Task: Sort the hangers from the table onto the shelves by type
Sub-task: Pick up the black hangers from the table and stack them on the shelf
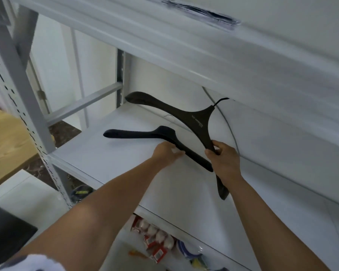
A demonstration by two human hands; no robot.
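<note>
Two wide black hangers are over the white middle shelf (106, 153). The far hanger (196, 116) is raised off the board, its hook up near the shelf above; my right hand (224, 159) is closed on its right arm. The near hanger (137, 133) lies low over the shelf, and my left hand (167, 153) grips it near its middle. Whether the near hanger rests on the board I cannot tell. Its right end runs under my right hand.
A white upper shelf (204, 55) hangs close above. Grey perforated uprights (27, 106) stand at the left. The lower shelf holds packaged goods (155, 241). A wooden table (6, 145) and a dark object (6, 231) lie at the left.
</note>
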